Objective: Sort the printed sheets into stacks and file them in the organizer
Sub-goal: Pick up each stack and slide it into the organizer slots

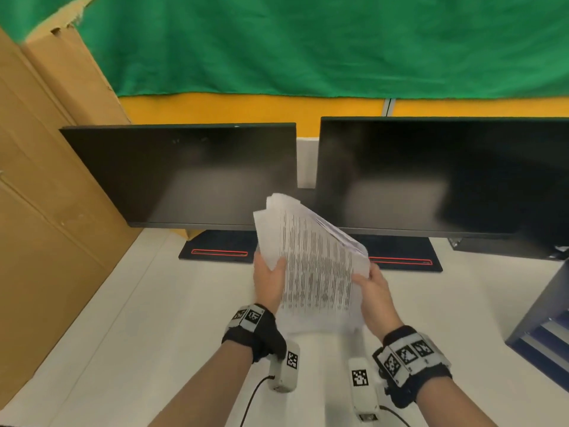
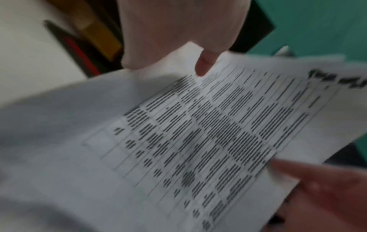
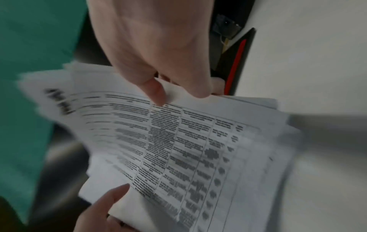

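Note:
A loose stack of printed sheets (image 1: 311, 266), white with a dense table of text, is held tilted above the white desk in front of two monitors. My left hand (image 1: 271, 278) grips its left edge, thumb on the top page. My right hand (image 1: 369, 282) grips the right edge, thumb on top. In the left wrist view the top sheet (image 2: 198, 133) fills the frame, blurred, with my thumb (image 2: 204, 66) on it. In the right wrist view the sheets (image 3: 188, 149) fan out unevenly under my thumb (image 3: 157, 92). A dark blue organizer (image 1: 545, 322) stands at the right edge.
Two dark monitors (image 1: 191, 174) (image 1: 443, 174) stand at the back on black bases with red stripes (image 1: 218, 252). Tall cardboard boxes (image 1: 46, 180) line the left side. Green cloth (image 1: 308, 41) hangs behind. Bare white desk (image 1: 154, 318) lies on the left near me.

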`<state>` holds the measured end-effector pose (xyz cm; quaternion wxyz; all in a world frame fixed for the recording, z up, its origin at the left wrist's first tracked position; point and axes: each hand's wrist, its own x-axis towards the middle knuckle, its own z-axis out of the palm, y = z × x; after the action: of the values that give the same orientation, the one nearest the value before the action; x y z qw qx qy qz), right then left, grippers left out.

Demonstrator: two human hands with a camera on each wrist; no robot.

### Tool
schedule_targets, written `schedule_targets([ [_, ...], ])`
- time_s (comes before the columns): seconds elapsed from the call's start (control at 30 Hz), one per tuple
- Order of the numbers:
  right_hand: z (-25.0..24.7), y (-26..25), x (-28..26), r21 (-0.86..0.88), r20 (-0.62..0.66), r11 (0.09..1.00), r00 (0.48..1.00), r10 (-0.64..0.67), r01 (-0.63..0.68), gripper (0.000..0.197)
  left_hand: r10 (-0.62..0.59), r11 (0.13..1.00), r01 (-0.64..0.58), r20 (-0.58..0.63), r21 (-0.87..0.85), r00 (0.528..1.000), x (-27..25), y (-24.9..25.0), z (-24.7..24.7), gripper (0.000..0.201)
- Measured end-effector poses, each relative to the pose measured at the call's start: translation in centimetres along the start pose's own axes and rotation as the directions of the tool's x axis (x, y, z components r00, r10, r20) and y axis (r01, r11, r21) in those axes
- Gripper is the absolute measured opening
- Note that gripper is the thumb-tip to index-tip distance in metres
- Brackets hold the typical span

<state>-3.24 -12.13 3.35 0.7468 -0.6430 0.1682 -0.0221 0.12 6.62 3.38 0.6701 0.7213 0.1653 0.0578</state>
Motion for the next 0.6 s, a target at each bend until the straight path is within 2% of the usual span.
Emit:
schedule_targets([
  [0.07, 0.0, -2.2, 0.0, 0.018, 0.008, 0.993, 0.993, -0.115, 0.115, 0.022, 0.139, 0.99, -0.138, 0.023, -0.029, 0.99, -0.4, 1.6, 0.3, 0.041],
  [0.13, 0.0, -3.5, 0.1, 0.035, 0.025, 0.984, 0.984, -0.178, 0.177, 0.024, 0.192, 0.98, -0.19, 0.037, -0.067, 0.981, -0.9, 2.2, 0.4, 0.038],
  [0.23, 0.0, -4.6, 0.1, 0.061, 0.031, 0.978, 0.979, -0.202, 0.2, 0.028, 0.217, 0.975, -0.214, 0.045, -0.067, 0.975, -1.4, 2.6, 0.8, 0.034],
  [0.4, 0.2, -5.4, 0.3, 0.147, 0.022, 0.975, 0.985, -0.173, 0.168, 0.02, 0.218, 0.972, -0.212, 0.047, -0.104, 0.975, -1.5, 2.7, 0.8, 0.037],
  [0.47, 0.3, -5.4, 0.4, 0.088, 0.023, 0.979, 0.982, -0.188, 0.185, 0.022, 0.234, 0.965, -0.229, 0.022, -0.124, 0.972, -1.5, 2.6, 0.7, 0.035],
  [0.6, 1.1, -5.7, 0.2, 0.013, -0.02, 0.953, 0.953, -0.304, 0.304, 0.024, 0.312, 0.944, -0.313, -0.026, -0.104, 0.95, -1.6, 2.9, 1.2, 0.026],
])
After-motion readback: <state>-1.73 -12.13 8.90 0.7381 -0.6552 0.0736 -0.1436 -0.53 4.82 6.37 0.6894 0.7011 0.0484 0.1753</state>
